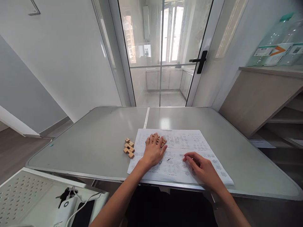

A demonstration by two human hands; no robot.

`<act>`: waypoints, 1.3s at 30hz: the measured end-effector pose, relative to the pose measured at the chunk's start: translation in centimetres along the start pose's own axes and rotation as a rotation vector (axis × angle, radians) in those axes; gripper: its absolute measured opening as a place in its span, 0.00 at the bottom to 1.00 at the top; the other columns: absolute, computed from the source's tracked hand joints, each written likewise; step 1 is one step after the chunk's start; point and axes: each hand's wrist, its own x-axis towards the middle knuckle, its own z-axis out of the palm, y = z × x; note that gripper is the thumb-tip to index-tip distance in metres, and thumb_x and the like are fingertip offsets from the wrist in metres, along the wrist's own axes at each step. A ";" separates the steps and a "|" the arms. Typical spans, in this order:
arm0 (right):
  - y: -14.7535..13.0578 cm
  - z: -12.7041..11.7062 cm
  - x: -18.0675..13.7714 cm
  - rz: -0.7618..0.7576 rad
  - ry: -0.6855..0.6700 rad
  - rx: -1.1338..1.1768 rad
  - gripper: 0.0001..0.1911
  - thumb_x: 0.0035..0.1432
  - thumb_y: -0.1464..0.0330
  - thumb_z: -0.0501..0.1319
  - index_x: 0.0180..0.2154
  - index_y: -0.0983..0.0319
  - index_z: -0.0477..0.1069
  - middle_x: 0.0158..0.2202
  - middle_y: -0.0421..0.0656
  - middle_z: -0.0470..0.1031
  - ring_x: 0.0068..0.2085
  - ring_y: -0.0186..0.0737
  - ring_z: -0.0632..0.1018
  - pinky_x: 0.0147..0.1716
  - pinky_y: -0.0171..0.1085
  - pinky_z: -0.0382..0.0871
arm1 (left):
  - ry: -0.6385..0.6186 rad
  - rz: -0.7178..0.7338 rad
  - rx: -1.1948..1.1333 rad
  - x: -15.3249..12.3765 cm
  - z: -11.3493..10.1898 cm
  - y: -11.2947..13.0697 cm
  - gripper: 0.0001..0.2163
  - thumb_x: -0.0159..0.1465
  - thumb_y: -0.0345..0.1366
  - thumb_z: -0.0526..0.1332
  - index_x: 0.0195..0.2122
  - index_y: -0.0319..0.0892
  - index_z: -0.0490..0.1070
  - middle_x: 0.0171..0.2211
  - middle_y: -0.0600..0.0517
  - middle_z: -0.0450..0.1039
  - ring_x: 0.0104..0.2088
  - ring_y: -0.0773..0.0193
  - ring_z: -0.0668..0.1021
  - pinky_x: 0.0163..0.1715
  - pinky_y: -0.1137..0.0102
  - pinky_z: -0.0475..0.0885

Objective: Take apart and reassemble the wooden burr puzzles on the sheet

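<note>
Resting flat and open, the left hand (153, 152) covers wooden puzzle pieces (161, 139) on the instruction sheet (189, 142); the right hand (201, 168), loosely curled, empty, fingertips touching the sheet.

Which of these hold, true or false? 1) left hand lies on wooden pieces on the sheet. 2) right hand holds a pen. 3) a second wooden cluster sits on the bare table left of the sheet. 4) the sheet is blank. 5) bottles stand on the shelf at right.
1) True: the left hand lies flat, fingers over the wooden pieces on the printed sheet.
2) False: the right hand rests on the sheet, fingertips down, with no pen in its grip.
3) True: the wooden cluster lies on the table just off the sheet's left edge.
4) False: the sheet is covered in small printed diagrams.
5) True: clear plastic bottles stand on the shelf top.
</note>
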 end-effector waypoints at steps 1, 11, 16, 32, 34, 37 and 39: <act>-0.1 0.0 0.0 -0.002 0.003 0.003 0.24 0.66 0.46 0.56 0.44 0.57 0.77 0.40 0.46 0.85 0.27 0.41 0.74 0.30 0.40 0.70 | 0.002 0.019 -0.016 -0.2 0.2 0.3 0.26 0.73 0.50 0.53 0.69 0.48 0.63 0.74 0.44 0.53 0.75 0.41 0.52 0.71 0.41 0.48; 0.1 0.0 0.0 -0.004 -0.011 0.033 0.25 0.66 0.45 0.56 0.45 0.58 0.77 0.40 0.46 0.84 0.27 0.41 0.74 0.30 0.40 0.71 | -0.105 0.316 -0.142 -2.6 -1.4 2.3 0.27 0.72 0.53 0.57 0.71 0.60 0.57 0.74 0.52 0.54 0.75 0.50 0.55 0.73 0.48 0.50; 0.1 -0.1 0.0 -0.016 -0.012 0.006 0.25 0.67 0.45 0.55 0.46 0.57 0.77 0.39 0.45 0.84 0.27 0.41 0.75 0.30 0.39 0.70 | 0.034 0.117 -0.139 -3.9 -1.5 2.7 0.41 0.65 0.55 0.65 0.75 0.53 0.47 0.74 0.43 0.53 0.74 0.43 0.54 0.72 0.42 0.48; -0.1 1.1 1.4 -0.082 0.024 -0.179 0.19 0.69 0.51 0.55 0.47 0.56 0.74 0.41 0.44 0.82 0.27 0.41 0.76 0.32 0.41 0.70 | 0.099 -0.053 -0.295 -6.2 -3.0 1.9 0.37 0.62 0.42 0.71 0.70 0.47 0.57 0.63 0.41 0.68 0.65 0.44 0.68 0.65 0.47 0.65; -0.4 1.9 2.2 -0.103 0.022 -0.227 0.18 0.68 0.53 0.55 0.48 0.57 0.73 0.44 0.45 0.81 0.29 0.41 0.77 0.34 0.41 0.70 | 0.099 -0.043 -0.333 -6.4 -3.4 1.7 0.39 0.61 0.41 0.72 0.70 0.49 0.56 0.63 0.42 0.68 0.64 0.44 0.69 0.64 0.48 0.66; -1.2 2.9 3.3 -0.081 0.010 -0.336 0.16 0.68 0.56 0.56 0.48 0.57 0.74 0.46 0.46 0.80 0.34 0.44 0.80 0.35 0.41 0.69 | 0.100 -0.039 -0.397 -6.8 -3.8 1.5 0.42 0.58 0.39 0.75 0.70 0.50 0.56 0.62 0.44 0.68 0.63 0.44 0.70 0.64 0.49 0.67; -1.8 3.3 3.8 -0.029 0.005 -0.403 0.15 0.69 0.57 0.55 0.46 0.58 0.74 0.46 0.46 0.79 0.37 0.44 0.80 0.34 0.40 0.67 | 0.099 -0.044 -0.441 -7.1 -3.9 1.5 0.43 0.56 0.38 0.76 0.70 0.51 0.56 0.62 0.45 0.68 0.64 0.45 0.69 0.64 0.49 0.67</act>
